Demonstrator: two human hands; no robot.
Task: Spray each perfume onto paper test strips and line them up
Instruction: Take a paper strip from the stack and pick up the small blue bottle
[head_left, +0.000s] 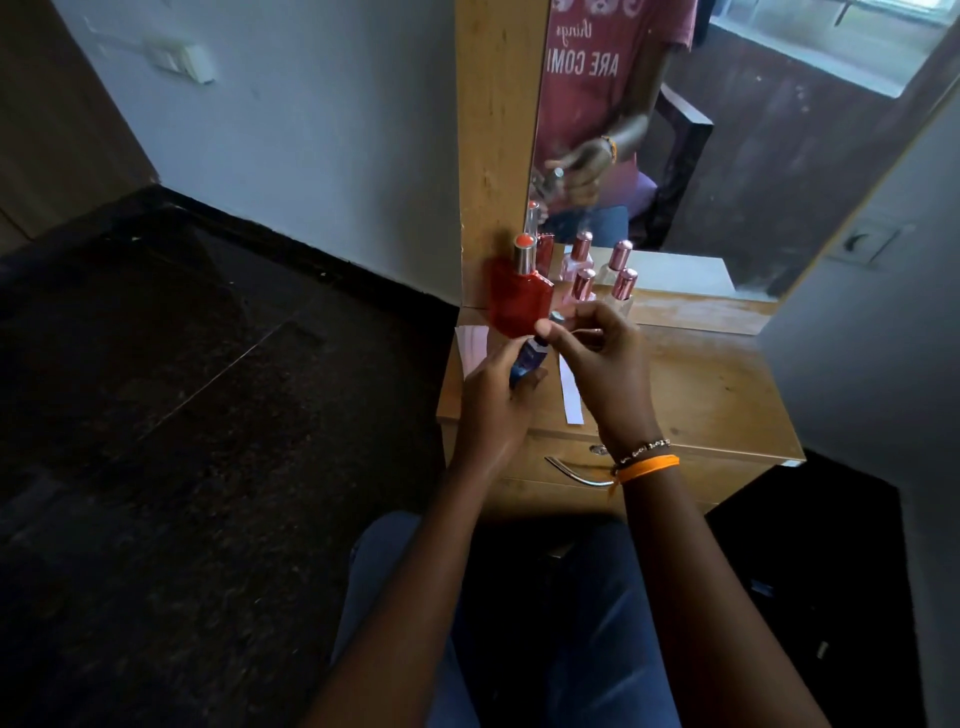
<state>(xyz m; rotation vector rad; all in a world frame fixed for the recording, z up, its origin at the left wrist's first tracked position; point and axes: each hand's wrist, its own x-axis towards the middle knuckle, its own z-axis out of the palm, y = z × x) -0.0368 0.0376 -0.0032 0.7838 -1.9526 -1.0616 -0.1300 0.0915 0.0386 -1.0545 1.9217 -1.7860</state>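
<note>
While left hand (493, 395) grips blue bottle (527, 361), mostly hidden, right hand (597, 358) overlapping.

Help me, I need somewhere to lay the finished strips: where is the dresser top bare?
The right half of the dresser top is bare, from the right hand to the right edge, mirror behind. The left rear is crowded: red bottle, two pink-capped bottles, paper at the left edge, a strip mid-front.

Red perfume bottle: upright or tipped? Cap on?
Upright, cap on. The red perfume bottle stands on the wooden dresser top by the mirror frame, its silver cap with the red top seated on the neck.
</note>
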